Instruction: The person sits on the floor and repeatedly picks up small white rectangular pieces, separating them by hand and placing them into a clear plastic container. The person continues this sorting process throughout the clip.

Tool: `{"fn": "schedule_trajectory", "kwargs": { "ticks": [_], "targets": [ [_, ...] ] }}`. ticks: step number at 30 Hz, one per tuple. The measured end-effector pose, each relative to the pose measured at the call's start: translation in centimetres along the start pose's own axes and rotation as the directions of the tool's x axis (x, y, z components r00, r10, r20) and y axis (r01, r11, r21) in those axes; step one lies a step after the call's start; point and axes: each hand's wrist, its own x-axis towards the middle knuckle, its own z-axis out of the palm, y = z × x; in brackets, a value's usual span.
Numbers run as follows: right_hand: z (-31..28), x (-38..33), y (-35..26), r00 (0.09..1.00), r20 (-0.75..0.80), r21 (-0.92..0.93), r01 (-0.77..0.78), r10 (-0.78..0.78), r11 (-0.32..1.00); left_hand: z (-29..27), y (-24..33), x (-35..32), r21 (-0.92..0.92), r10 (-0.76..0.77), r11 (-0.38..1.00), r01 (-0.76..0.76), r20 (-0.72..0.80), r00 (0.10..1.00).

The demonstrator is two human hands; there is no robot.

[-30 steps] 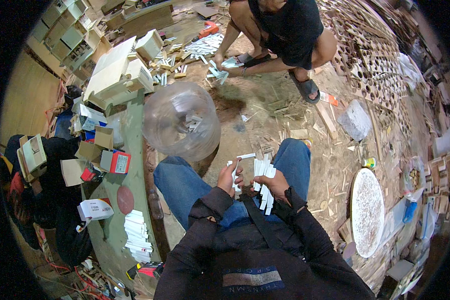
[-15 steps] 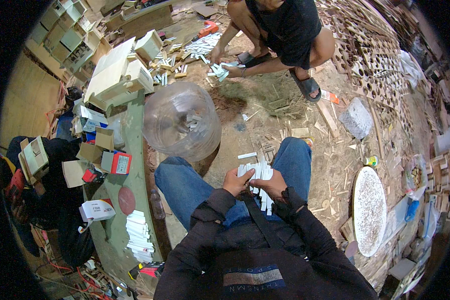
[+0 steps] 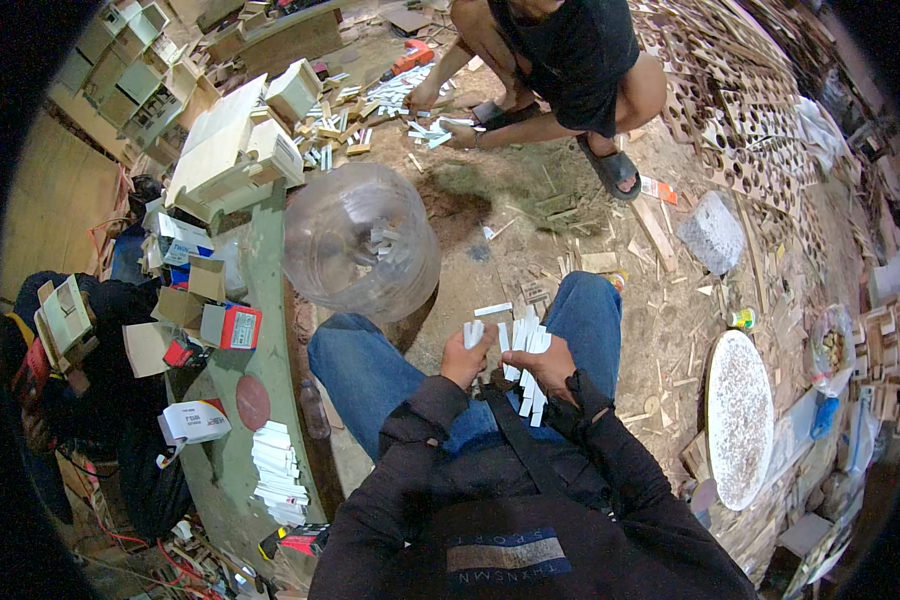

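Between my knees, my right hand (image 3: pixel 548 368) is closed around a fanned bunch of flat white strips (image 3: pixel 532 345). A little to its left, my left hand (image 3: pixel 462 360) grips a smaller group of white strips (image 3: pixel 474 333). The two hands are slightly apart. One loose white strip (image 3: pixel 493 309) lies just beyond my left hand. A large clear plastic container (image 3: pixel 360 240), with several strips inside, stands past my left knee. On the green bench to my left lies a stack of white strips (image 3: pixel 278 475).
Opposite me, a crouching person (image 3: pixel 570 70) handles white strips beside a pile of strips and small wood blocks (image 3: pixel 355 125). Opened boxes (image 3: pixel 195 300) and wooden box pieces (image 3: pixel 235 150) sit on the green bench (image 3: pixel 220 470). At right are a speckled oval board (image 3: pixel 740 420) and wood scraps.
My hands have moved apart, and the bunch is now split, with a few strips in my left hand and most in my right. The person opposite has shifted their hands toward the pile.
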Motion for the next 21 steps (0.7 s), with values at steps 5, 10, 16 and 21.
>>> {"fn": "schedule_trajectory", "kwargs": {
  "ticks": [5,10,16,21],
  "targets": [
    [0.3,-0.4,-0.2,0.996,0.032,0.124,0.077,-0.081,0.989,0.5,-0.1,-0.2,0.058,-0.017,0.998,0.012,0.074,0.997],
    [0.1,-0.1,0.1,0.998,0.035,0.1,0.043,-0.047,0.994,0.1,-0.2,0.0,0.098,-0.006,0.995,-0.004,0.105,0.994],
    [-0.2,0.2,0.4,0.997,0.051,0.085,0.054,-0.059,0.995,0.4,-0.6,0.4,-0.085,0.008,0.996,0.003,0.139,0.99],
    [-0.2,0.1,0.1,1.0,0.013,0.12,0.01,-0.012,0.993,0.0,-0.2,1.1,-0.159,0.074,0.983,-0.095,-0.133,0.988]
  ]
}}
